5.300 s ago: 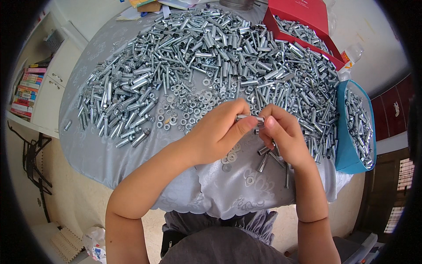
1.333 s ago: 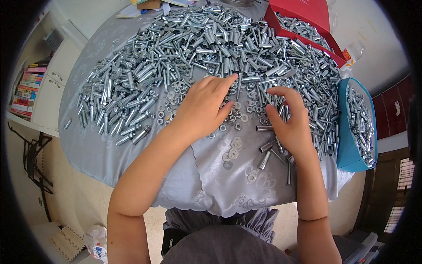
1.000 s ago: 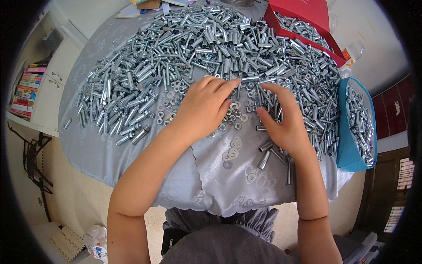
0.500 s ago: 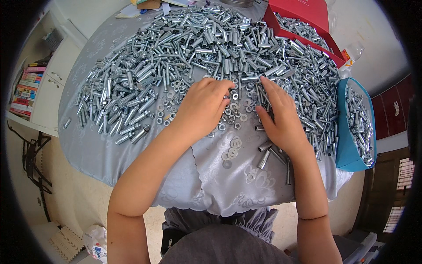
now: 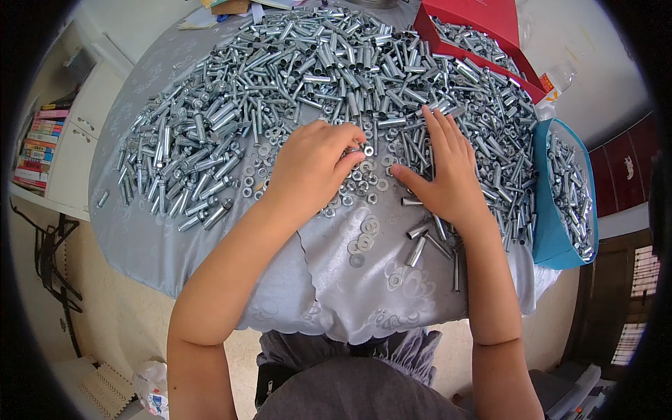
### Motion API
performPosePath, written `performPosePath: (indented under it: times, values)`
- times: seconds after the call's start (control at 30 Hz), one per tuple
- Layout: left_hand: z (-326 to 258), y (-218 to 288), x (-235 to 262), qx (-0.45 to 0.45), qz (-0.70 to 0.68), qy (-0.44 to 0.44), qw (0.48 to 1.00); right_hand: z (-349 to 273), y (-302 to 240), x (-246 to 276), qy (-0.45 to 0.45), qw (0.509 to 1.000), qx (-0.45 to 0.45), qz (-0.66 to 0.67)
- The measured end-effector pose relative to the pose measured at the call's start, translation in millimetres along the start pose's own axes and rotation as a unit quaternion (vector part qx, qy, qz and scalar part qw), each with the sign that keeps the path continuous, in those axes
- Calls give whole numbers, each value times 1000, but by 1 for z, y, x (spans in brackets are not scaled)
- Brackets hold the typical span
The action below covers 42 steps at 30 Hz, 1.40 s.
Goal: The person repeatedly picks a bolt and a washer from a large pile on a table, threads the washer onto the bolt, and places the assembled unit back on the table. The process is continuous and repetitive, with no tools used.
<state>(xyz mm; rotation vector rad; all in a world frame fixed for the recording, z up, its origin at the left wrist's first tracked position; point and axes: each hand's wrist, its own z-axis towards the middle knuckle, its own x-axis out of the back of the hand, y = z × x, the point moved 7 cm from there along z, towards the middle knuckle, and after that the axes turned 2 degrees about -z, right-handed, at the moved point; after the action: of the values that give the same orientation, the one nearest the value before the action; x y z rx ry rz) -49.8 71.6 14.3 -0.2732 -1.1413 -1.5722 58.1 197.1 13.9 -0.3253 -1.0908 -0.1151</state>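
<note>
Over the middle of the table, my left hand (image 5: 308,168) is closed, thumb and forefinger pinched around a small metal nut (image 5: 368,150). Loose nuts (image 5: 360,185) and flat washers (image 5: 383,184) lie right below its fingertips. Farther right, my right hand (image 5: 446,168) rests with fingers spread on a pile of bolts and sleeves (image 5: 504,147), its thumb beside the washers. Several washers (image 5: 365,242) lie in an overlapping row nearer me. By my right wrist are a few loose metal sleeves (image 5: 416,252) and a long bolt (image 5: 456,269).
A large heap of metal sleeves (image 5: 336,52) covers the far table. Assembled expansion bolts (image 5: 203,143) are piled at left. A red box (image 5: 528,70) and a blue fabric bin (image 5: 549,234), both holding metal parts, stand at right. A grey cloth (image 5: 175,255) covers the table.
My right hand has spread its fingers and its thumb has moved left toward the washers. A nut now shows in my left hand's pinch. The view has shifted slightly.
</note>
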Motion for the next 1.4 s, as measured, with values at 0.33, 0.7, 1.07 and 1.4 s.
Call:
performPosePath:
  times: [0.33, 0.7, 1.07, 1.4]
  values:
    - [-1, -3, 1, 28, -57, 35, 997, 14, 4, -8, 2, 1000, 13, -6]
    - [-1, -3, 4, 1, -7, 29, 1000, 16, 1, 2, 68, 997, 39, -15]
    - [1, -25, 21, 70, 37, 70, 994, 11, 15, 13, 89, 995, -22, 35]
    - [2, -7, 10, 2, 85, 70, 994, 8, 23, 18, 90, 991, -20, 95]
